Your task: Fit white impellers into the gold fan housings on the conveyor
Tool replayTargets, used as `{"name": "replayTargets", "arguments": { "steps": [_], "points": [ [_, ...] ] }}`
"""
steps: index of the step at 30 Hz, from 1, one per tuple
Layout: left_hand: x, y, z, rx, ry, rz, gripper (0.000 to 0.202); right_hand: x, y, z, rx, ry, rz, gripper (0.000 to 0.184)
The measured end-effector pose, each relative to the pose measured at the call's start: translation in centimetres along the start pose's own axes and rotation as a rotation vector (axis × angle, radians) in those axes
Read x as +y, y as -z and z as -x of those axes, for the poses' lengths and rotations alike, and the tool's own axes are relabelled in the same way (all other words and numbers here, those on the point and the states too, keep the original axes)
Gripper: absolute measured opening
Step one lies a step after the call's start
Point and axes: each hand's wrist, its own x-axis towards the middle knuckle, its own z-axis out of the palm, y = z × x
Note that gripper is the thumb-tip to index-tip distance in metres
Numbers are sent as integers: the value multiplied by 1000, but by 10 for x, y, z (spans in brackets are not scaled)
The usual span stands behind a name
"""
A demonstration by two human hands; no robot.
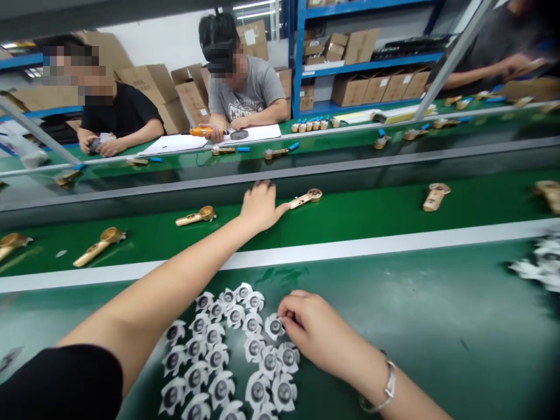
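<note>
My left hand [260, 205] stretches far out over the green conveyor belt [359, 216], fingers closed on the handle end of a gold handheld device [306, 199]. My right hand [308, 326] rests on the near green surface, fingertips pinched on one white impeller [275, 326] at the edge of a cluster of several white impellers [227, 356] with dark centres. A silver bracelet sits on my right wrist.
More gold devices lie on the belt: [196, 217], [98, 245], [435, 196], [549, 192]. A white stripe [350, 248] edges the belt. Two people sit across at a second line; another works at the far right. More white parts [540, 265] lie at the right.
</note>
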Motion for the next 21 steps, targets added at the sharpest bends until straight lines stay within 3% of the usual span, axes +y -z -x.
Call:
{"name": "replayTargets", "arguments": {
  "steps": [4,7,10,14,18,21],
  "points": [
    [61,-18,-49,-111,-23,195,41,6,17,-2,142,-54,-6,16],
    [70,-20,-48,-200,-56,312,34,10,32,-5,269,-131,-87,12],
    [53,-8,-17,-262,-129,411,33,9,43,-3,420,-160,-203,7],
    [31,27,50,-341,-259,572,37,0,49,3,624,-176,-306,13],
    [30,59,107,-412,-342,721,37,-8,44,10,636,-185,-374,15],
    [30,67,128,-411,-365,840,33,-12,39,13,609,-208,-389,16]
  ]
}}
